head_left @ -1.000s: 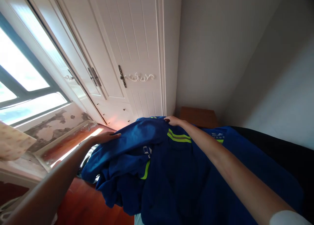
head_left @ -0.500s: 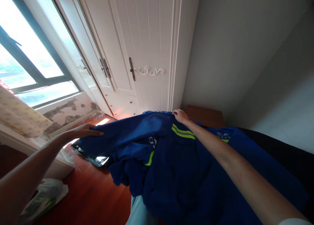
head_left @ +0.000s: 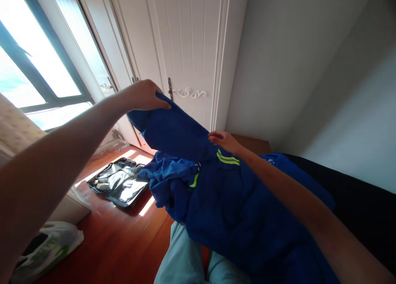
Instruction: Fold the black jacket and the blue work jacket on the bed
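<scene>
A dark blue garment [head_left: 222, 197] with yellow-green stripes spreads across the lower middle, over the wearer's legs. My left hand [head_left: 145, 96] is raised near the wardrobe handle and grips one end of the garment, which stretches down from it to the right. At the garment's upper edge, just above the stripes, is my right hand [head_left: 224, 140]. Its fingers are bent against the cloth; whether they pinch it is hard to see. Another part of the blue cloth hangs bunched below the stretched piece.
An open black suitcase [head_left: 120, 183] lies on the red-brown floor [head_left: 123, 238] at left. Nearer is a white plastic bag [head_left: 52, 244]. A white wardrobe [head_left: 192, 40] stands ahead, with a window [head_left: 40, 65] at left. Black fabric [head_left: 355, 193] lies at right.
My left hand has moved up and right, lifting its end of the garment and closing on it. More of the suitcase shows. My right hand has shifted only slightly.
</scene>
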Motion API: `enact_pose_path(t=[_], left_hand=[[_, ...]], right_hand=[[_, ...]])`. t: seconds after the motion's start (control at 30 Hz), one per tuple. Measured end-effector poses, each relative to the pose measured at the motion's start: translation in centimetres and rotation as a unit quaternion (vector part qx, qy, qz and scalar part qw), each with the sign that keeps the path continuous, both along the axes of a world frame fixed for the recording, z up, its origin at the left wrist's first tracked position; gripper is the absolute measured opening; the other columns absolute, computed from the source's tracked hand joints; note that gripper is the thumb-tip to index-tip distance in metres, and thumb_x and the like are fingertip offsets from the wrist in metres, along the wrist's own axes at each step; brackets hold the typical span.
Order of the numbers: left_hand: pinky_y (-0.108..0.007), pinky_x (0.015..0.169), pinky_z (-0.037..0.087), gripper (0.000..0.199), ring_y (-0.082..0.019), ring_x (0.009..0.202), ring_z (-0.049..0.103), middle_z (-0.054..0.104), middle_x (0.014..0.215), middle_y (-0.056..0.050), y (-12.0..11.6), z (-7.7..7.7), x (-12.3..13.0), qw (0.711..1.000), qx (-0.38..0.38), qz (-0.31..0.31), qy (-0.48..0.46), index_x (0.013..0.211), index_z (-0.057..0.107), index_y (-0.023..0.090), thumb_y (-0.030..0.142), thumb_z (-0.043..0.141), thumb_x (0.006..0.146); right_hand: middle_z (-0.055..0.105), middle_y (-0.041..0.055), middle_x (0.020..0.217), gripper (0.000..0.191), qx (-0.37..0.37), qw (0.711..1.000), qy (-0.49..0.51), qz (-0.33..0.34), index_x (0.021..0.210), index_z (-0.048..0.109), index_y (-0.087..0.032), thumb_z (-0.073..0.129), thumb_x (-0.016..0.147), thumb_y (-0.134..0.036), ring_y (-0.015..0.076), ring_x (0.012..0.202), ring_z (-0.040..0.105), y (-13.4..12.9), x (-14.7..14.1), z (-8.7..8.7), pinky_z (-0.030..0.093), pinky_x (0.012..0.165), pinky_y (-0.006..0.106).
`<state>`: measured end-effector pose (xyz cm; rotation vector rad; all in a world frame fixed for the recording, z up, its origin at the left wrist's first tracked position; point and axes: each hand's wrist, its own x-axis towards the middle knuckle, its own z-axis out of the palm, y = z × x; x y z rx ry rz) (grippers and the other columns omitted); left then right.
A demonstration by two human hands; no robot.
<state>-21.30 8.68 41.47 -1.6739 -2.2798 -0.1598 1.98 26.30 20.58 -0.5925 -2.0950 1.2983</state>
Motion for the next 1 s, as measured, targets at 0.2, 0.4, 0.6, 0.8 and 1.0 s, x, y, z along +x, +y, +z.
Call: enact_pose_path(t=[0.2,0.4,0.6,0.8,1.0], left_hand=[[-0.032,0.065,0.052,0.034,-0.032,0.091,0.071,0.062,0.077,0.003,1.4,1.9,9.6,0.993,0.042,-0.082,-0.075,0.077,0.067,0.013,0.047,0.068,0.080],[-0.035,0.060,0.053,0.034,-0.035,0.085,0.072,0.065,0.068,-0.003,2.8,-0.3,17.1,0.929,0.005,-0.179,-0.323,0.060,0.062,0.009,0.034,0.073,0.080],[-0.039,0.066,0.057,0.051,-0.032,0.088,0.073,0.072,0.076,-0.010,3.1,-8.0,21.0,0.810,-0.057,-0.332,-0.481,0.065,0.069,0.015,0.057,0.056,0.091],[-0.035,0.101,0.051,0.043,-0.026,0.118,0.065,0.071,0.122,-0.010,-1.1,-18.6,25.6,0.725,-0.156,-0.482,-0.466,0.119,0.070,0.028,0.050,0.039,0.100],[-0.050,0.115,0.036,0.080,-0.038,0.141,0.040,0.046,0.147,-0.029,-7.9,-24.0,27.0,0.705,-0.100,-0.548,-0.438,0.144,0.045,0.003,0.061,0.054,0.090]], right_hand=[[0.066,0.0116,0.106,0.066,-0.174,0.977,0.104,0.059,0.121,0.050,-0.019,0.045,0.088,-0.076,0.0246,0.095,0.067,-5.3,1.4,9.1,0.060,0.079,0.047],[0.068,0.0145,0.100,0.090,-0.195,0.979,0.044,0.041,0.118,0.057,-0.014,0.024,0.082,-0.090,0.0303,0.096,0.068,-8.3,7.5,12.5,0.059,0.077,0.052],[0.065,0.0165,0.126,0.090,-0.284,0.955,0.078,-0.031,0.128,0.056,-0.021,0.043,0.074,-0.091,0.0374,0.111,0.064,-12.9,14.4,6.8,0.057,0.078,0.057],[0.069,0.0145,0.120,0.076,-0.353,0.887,0.167,-0.248,0.112,0.068,-0.023,0.068,0.063,-0.083,0.0406,0.123,0.058,-18.3,19.3,-3.3,0.055,0.089,0.058],[0.073,0.0048,0.106,0.039,-0.308,0.833,0.190,-0.418,0.088,0.071,-0.028,0.087,0.054,-0.037,0.0335,0.127,0.056,-20.4,22.5,-10.2,0.054,0.101,0.043]])
